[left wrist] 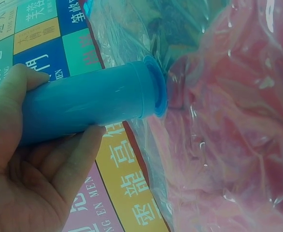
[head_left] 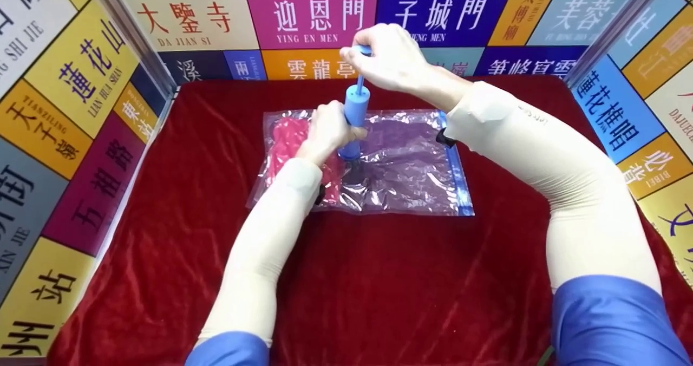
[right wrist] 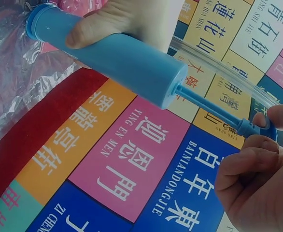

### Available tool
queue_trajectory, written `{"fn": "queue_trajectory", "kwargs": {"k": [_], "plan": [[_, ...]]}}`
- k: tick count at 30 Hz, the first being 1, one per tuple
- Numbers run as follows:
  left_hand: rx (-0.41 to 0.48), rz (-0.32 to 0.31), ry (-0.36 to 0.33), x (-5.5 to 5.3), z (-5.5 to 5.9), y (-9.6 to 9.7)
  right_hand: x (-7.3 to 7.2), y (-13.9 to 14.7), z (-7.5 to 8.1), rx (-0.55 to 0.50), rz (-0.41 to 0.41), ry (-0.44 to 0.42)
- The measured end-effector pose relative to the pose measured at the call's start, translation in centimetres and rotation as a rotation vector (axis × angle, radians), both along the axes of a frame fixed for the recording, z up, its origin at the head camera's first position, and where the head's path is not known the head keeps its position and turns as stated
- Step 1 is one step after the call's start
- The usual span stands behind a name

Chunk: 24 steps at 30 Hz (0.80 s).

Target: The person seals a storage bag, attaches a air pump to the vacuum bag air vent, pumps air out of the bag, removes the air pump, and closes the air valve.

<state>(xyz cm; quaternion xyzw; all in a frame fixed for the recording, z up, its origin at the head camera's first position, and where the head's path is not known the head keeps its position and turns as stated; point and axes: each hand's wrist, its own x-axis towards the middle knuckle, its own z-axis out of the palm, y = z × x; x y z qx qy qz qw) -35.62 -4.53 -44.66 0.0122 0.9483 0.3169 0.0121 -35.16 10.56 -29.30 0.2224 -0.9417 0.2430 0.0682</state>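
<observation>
A blue hand pump [head_left: 354, 109] stands nearly upright on a clear plastic vacuum bag [head_left: 411, 187]. My left hand [head_left: 328, 126] grips its barrel, thumb and fingers wrapped round it, as the left wrist view also shows. Above, my right hand [head_left: 391, 57] holds the handle [right wrist: 264, 129] at the top of the rod [right wrist: 209, 107], which is drawn well out of the barrel. Inside the bag's left part lies a bright pink, crumpled item [head_left: 287, 138]; a purple sheet-like area [head_left: 403, 138] shows in the right part. The barrel's lower end [left wrist: 153, 87] meets the bag; the contact point itself is hidden.
Dark red velvet cloth [head_left: 379, 279] covers the table under the bag. Panels with coloured Chinese lettering [head_left: 314, 17] stand at the back and both sides. A blue zip strip [head_left: 460, 182] runs along the bag's right edge.
</observation>
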Motion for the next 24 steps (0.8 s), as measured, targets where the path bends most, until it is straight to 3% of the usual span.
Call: {"fn": "queue_trajectory", "kwargs": {"k": [7, 18, 24], "plan": [[0.001, 0.001, -0.01, -0.2, 0.0, -0.3, -0.3, -0.2, -0.9, -0.031, 0.003, -0.026], [-0.067, -0.007, 0.046, 0.0, -0.2, -0.3, -0.7, -0.6, -3.2, 0.04, 0.042, -0.036], [-0.047, -0.018, 0.038, -0.1, -0.1, -0.4, -0.6, -0.4, -4.2, 0.06, 0.081, -0.056]]}}
